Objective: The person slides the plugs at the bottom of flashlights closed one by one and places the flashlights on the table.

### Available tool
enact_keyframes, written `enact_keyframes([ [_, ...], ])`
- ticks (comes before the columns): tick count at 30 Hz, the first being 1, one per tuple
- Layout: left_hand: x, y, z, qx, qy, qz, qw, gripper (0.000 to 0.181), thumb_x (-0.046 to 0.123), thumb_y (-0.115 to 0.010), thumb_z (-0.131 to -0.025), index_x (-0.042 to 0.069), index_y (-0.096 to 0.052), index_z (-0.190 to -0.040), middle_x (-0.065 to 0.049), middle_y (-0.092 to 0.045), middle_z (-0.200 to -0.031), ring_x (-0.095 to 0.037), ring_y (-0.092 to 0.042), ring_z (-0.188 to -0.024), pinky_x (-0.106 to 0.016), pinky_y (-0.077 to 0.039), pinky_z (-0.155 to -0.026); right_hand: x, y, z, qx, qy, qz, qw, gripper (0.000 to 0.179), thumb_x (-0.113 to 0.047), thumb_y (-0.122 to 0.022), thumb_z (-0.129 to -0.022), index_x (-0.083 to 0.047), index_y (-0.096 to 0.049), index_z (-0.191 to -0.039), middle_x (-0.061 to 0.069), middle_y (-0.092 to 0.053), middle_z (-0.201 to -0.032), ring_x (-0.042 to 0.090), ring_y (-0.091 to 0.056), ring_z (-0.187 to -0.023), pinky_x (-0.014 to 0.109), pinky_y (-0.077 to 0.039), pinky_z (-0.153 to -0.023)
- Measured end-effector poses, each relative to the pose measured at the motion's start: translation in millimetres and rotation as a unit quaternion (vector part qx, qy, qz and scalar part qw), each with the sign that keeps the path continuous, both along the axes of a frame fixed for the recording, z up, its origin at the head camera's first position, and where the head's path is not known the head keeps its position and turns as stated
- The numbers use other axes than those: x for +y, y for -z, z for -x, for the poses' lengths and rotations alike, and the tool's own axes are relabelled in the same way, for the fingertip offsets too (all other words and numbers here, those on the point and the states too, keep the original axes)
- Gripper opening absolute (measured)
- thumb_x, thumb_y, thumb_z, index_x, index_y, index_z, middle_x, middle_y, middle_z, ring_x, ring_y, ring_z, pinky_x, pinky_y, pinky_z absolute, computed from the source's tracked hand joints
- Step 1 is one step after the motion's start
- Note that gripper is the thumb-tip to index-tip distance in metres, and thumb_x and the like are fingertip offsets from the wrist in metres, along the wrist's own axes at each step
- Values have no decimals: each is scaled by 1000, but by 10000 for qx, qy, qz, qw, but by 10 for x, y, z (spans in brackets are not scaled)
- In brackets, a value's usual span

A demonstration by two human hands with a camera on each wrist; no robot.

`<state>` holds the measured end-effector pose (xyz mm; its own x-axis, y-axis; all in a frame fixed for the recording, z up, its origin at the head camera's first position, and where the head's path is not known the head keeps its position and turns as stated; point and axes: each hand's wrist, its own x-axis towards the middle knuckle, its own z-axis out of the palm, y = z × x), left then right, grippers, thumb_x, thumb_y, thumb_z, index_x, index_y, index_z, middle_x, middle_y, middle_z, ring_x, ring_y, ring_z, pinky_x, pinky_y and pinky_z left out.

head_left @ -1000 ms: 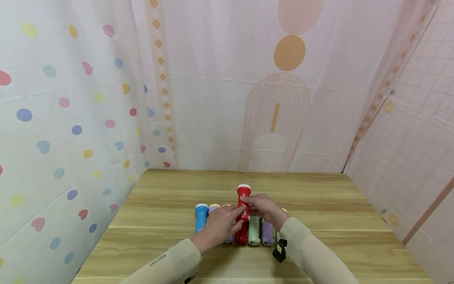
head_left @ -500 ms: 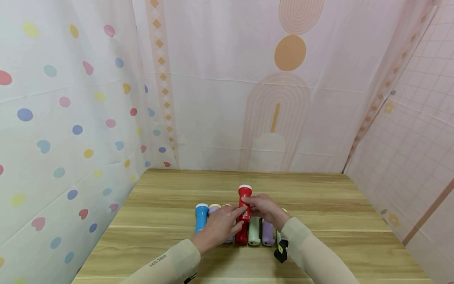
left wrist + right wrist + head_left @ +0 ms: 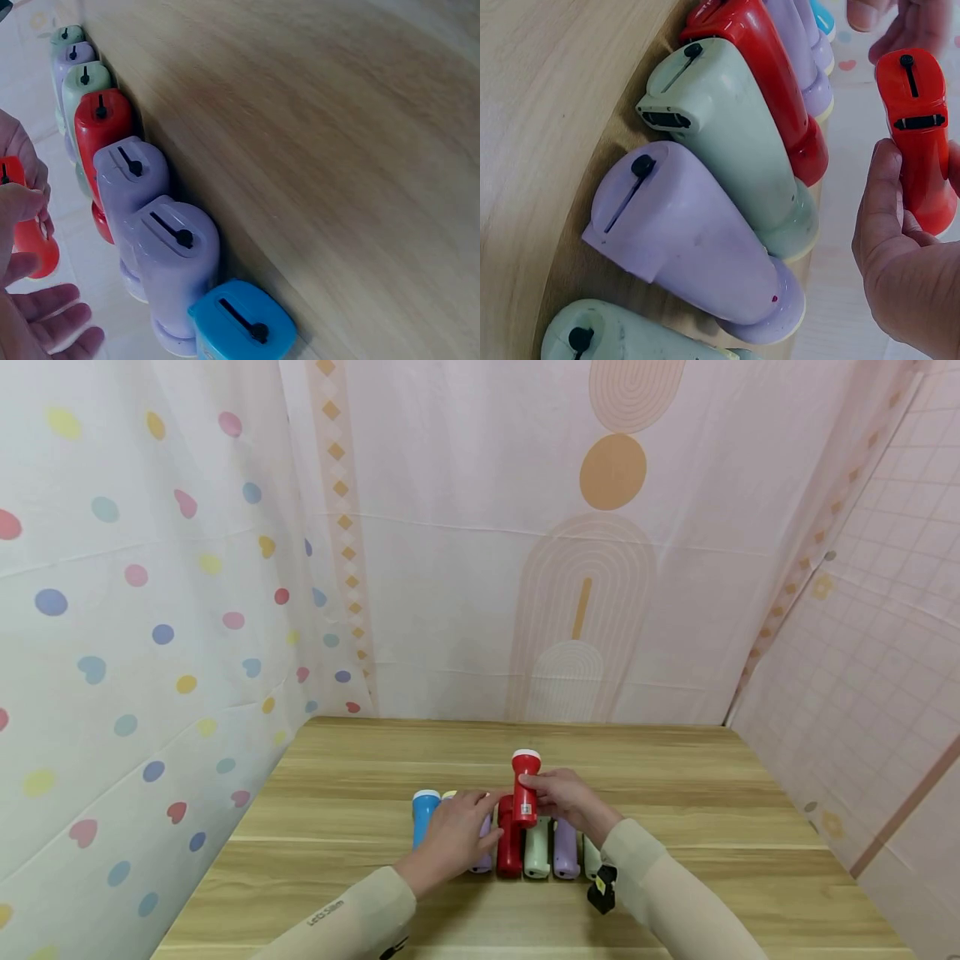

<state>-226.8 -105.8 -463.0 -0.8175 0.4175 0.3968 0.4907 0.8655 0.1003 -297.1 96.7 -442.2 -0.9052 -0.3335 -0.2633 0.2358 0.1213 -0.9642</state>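
Note:
My right hand (image 3: 568, 795) grips a red flashlight (image 3: 525, 792) with a white rim, held above the row with its lens end pointing away. Its tail, with a black slide, shows in the right wrist view. My left hand (image 3: 453, 835) has let its fingers spread, left of that flashlight and over the row's left part. Beneath lies a second red flashlight (image 3: 508, 852). To its right are a pale green flashlight (image 3: 537, 852), a purple flashlight (image 3: 566, 852) and another green flashlight (image 3: 592, 860). Two purple flashlights (image 3: 176, 255) lie on the other side, then a blue flashlight (image 3: 425, 814).
The flashlights lie side by side on a wood-grain table (image 3: 360, 760), lenses towards the back. A patterned curtain (image 3: 450, 610) hangs behind it, with a dotted curtain (image 3: 150, 693) at left. A black device (image 3: 602, 889) hangs at my right wrist.
My right hand has carried the held red flashlight slightly to the right. My left fingers have come off it and moved a little left, uncovering more of the lying red flashlight.

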Motion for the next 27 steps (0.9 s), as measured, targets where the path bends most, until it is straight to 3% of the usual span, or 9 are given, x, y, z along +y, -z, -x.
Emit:
enact_keyframes([
  [8, -68, 79, -18, -108, -360, 124, 9992, 26, 34, -74, -86, 11, -72, -99, -15, -65, -110, -35, -61, -102, -53, -50, -80, 78, 23, 31, 7, 126, -96, 9999, 45, -21, -63, -97, 16, -56, -121, 10, -70, -90, 16, -66, -76, 35, -57, -77],
  [14, -100, 116, -42, -251, -456, 410, 9978, 23, 35, -74, -85, 15, -65, -78, -10, -62, -97, -30, -58, -96, -49, -50, -69, 208, 8, 57, 91, 368, -306, 9988, 50, -22, -64, -96, 17, -53, -126, 15, -70, -96, 20, -67, -80, 38, -56, -79],
  [18, -110, 119, -58, -319, -433, 387, 9978, 22, 33, -74, -85, 14, -64, -78, -8, -60, -92, -29, -57, -91, -47, -50, -61, 312, -14, 82, 122, 513, -398, 9978, 53, -22, -65, -96, 17, -50, -127, 19, -69, -102, 21, -68, -84, 40, -56, -82],
  [27, -125, 125, -60, -494, -352, 366, 9975, 20, 33, -71, -87, 14, -66, -86, -7, -60, -87, -27, -56, -87, -41, -50, -61, 557, -38, 104, 131, 553, -470, 9973, 50, -22, -63, -97, 17, -50, -125, 14, -68, -97, 19, -66, -81, 37, -56, -81],
])
